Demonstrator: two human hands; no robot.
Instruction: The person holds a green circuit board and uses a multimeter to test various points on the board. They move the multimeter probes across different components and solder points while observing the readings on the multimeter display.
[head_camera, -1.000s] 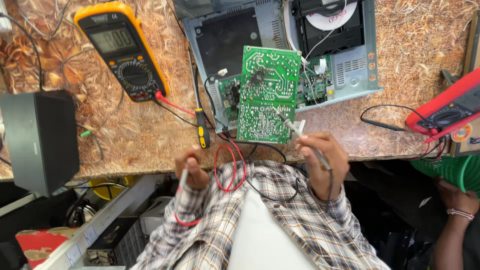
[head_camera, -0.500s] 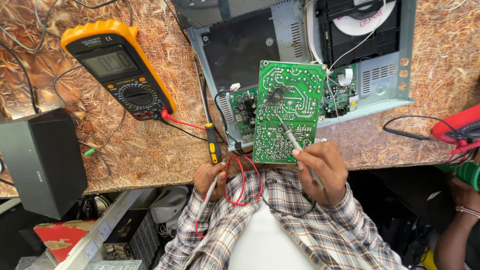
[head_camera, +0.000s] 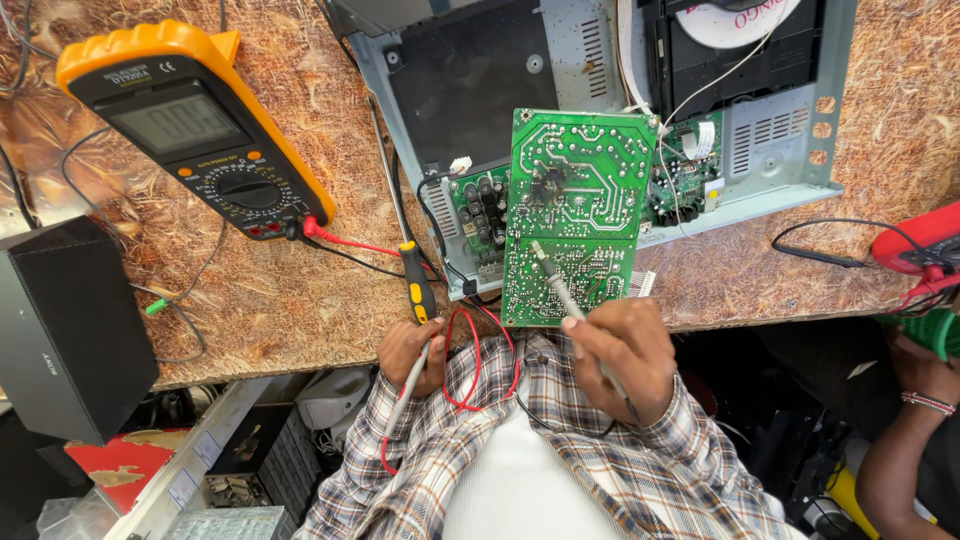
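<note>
A green circuit board (head_camera: 575, 200) stands solder side up, leaning on an open disc player chassis (head_camera: 780, 160). My right hand (head_camera: 625, 350) grips a grey test probe (head_camera: 558, 283) whose tip touches the board's lower half. My left hand (head_camera: 405, 350) rests at the table edge and holds a second pale probe (head_camera: 412, 385) that points down, with a red lead (head_camera: 470, 365) looping across my checked shirt. An orange multimeter (head_camera: 195, 125) lies at the upper left, red and black leads plugged in.
A screwdriver with a black and yellow handle (head_camera: 415, 285) lies beside the chassis. A black speaker box (head_camera: 65, 330) sits at the left table edge. At the right are a red device (head_camera: 925, 245) and another person's hand (head_camera: 915, 375) with a bracelet.
My right hand has raised its probe from below the board's edge onto the board's lower half. The view has drawn closer. My left hand has stayed at the table edge.
</note>
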